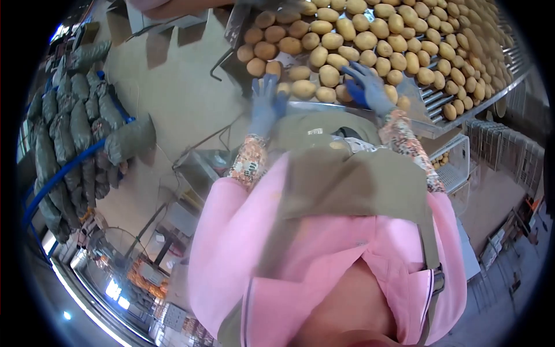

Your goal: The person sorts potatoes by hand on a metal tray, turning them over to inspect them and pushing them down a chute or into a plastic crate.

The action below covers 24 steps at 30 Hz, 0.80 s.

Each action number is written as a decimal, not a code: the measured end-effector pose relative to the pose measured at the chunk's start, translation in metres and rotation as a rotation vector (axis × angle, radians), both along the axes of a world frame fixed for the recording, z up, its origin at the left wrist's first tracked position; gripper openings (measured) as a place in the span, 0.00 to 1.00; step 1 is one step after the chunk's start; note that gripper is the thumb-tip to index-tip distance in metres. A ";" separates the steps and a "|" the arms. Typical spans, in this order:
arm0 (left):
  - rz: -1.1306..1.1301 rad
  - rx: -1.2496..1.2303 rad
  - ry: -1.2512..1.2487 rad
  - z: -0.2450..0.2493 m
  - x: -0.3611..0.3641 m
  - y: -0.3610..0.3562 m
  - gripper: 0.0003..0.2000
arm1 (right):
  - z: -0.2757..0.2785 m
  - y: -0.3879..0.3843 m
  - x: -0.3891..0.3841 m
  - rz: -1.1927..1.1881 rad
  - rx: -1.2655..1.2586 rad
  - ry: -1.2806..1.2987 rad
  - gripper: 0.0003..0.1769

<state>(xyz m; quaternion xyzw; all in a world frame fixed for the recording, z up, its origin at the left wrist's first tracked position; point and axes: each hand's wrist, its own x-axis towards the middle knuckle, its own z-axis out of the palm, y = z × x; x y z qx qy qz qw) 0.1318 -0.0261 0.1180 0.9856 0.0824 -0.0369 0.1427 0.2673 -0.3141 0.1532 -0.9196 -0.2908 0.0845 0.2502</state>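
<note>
Both my hands wear blue gloves and reach over a metal sorting table covered with yellow-brown potatoes [365,40]. My left hand [266,107] is at the table's near left corner, fingers stretched forward beside a potato [273,70]; its grip is empty. My right hand [369,89] lies over the near potatoes with its fingers spread, close to a potato [329,76]. A few potatoes lie between the two hands along the metal front edge [324,107]. What is under the right palm is hidden.
Metal rollers [436,104] carry more potatoes at the right. Below them stands a white plastic crate [454,159] with potatoes inside. Filled green sacks [81,118] hang or lie on a blue frame [66,168] at the left. Another person's arm [179,7] shows at the top.
</note>
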 end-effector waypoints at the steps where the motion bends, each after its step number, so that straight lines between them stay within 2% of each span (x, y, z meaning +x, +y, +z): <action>1: 0.124 -0.341 -0.124 -0.007 -0.005 0.007 0.31 | -0.010 -0.021 -0.001 0.088 -0.110 -0.072 0.21; 2: 0.244 -0.684 -0.256 -0.017 -0.008 0.013 0.29 | -0.013 -0.032 -0.001 0.173 -0.222 -0.150 0.19; 3: 0.429 -0.953 -0.246 -0.029 -0.011 0.017 0.27 | -0.009 -0.026 0.001 0.179 -0.225 -0.154 0.19; 4: 0.467 -0.836 -0.239 -0.051 -0.014 0.025 0.26 | -0.001 -0.015 0.004 0.184 -0.163 0.015 0.19; 5: 0.525 -0.838 -0.265 -0.064 -0.013 0.032 0.26 | 0.004 -0.003 0.002 0.183 -0.102 0.187 0.19; 6: 0.577 -0.844 -0.288 -0.074 -0.010 0.036 0.27 | 0.003 0.015 0.003 0.245 0.048 -0.021 0.20; 7: 0.638 -0.800 -0.309 -0.085 0.000 0.040 0.28 | 0.007 0.041 0.001 0.159 0.250 0.036 0.20; 8: 0.696 -0.763 -0.324 -0.095 0.009 0.039 0.30 | -0.021 0.060 -0.005 0.088 0.323 0.144 0.19; 9: 0.588 -0.798 -0.141 -0.108 0.007 0.038 0.33 | -0.008 0.075 -0.014 0.203 0.160 0.254 0.18; 10: 0.566 -1.051 -0.201 -0.138 0.002 0.045 0.36 | 0.018 0.086 -0.029 0.306 -0.043 0.343 0.18; 11: 0.821 -1.434 -0.059 -0.111 0.014 0.038 0.35 | 0.009 0.090 -0.028 0.485 -0.173 0.271 0.19; 12: 1.079 -1.801 0.105 -0.083 0.026 0.036 0.35 | 0.007 0.086 -0.021 0.476 -0.182 0.272 0.19; 13: 1.079 -1.811 0.110 -0.092 0.025 0.039 0.35 | 0.006 0.081 -0.012 0.263 0.072 0.613 0.19; 15: 0.744 -1.687 0.140 -0.106 0.019 0.053 0.35 | 0.004 0.065 0.008 -0.208 0.595 1.251 0.20; 16: 0.754 -1.694 0.138 -0.108 0.016 0.055 0.35 | 0.003 0.045 0.021 -0.452 0.638 1.015 0.20; 18: 0.558 -1.201 0.127 -0.104 0.003 0.064 0.33 | 0.008 0.003 0.048 -0.601 0.659 0.485 0.20; 19: 0.523 -1.027 0.079 -0.142 -0.004 0.072 0.30 | 0.037 -0.003 0.060 -0.645 0.324 0.213 0.21; 20: 0.515 -1.048 0.048 -0.139 -0.007 0.074 0.28 | 0.018 -0.028 0.078 -0.621 0.340 0.229 0.21; 22: 0.521 -1.087 0.013 -0.149 -0.013 0.084 0.28 | -0.039 -0.067 0.114 -0.325 -0.043 0.353 0.34; 24: 0.481 -0.992 -0.008 -0.180 -0.016 0.097 0.29 | -0.030 -0.053 0.113 -0.280 -0.245 0.194 0.39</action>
